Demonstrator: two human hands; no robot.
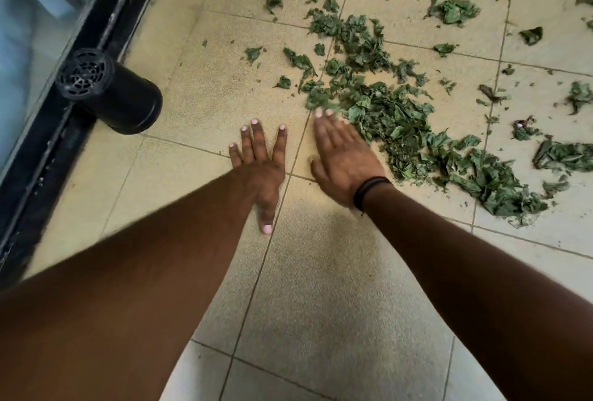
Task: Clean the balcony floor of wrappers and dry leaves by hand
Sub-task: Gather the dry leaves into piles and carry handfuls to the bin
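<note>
Leaves (394, 118) are touched at the near edge of the heap by the flat, holding-nothing right hand (345, 160), likely to sweep them together. Beside it, the left hand (258, 160) is spread flat on the tiled floor (321, 272), probably for balance. More leaves are scattered farther off.

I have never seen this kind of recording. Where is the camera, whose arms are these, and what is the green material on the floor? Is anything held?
There is one picture, taken by a camera worn on a person's head, looking forward and down. The two arms are that person's own. The left hand lies flat on the tiled floor with fingers spread and holds nothing. The right hand, with a dark band at the wrist, is also open; its fingertips reach the edge of a heap of green leaves. More leaves lie scattered further right. Nothing is held. At the left, a black cylinder lies beside a dark door frame. No wrappers are clearly visible.
</note>
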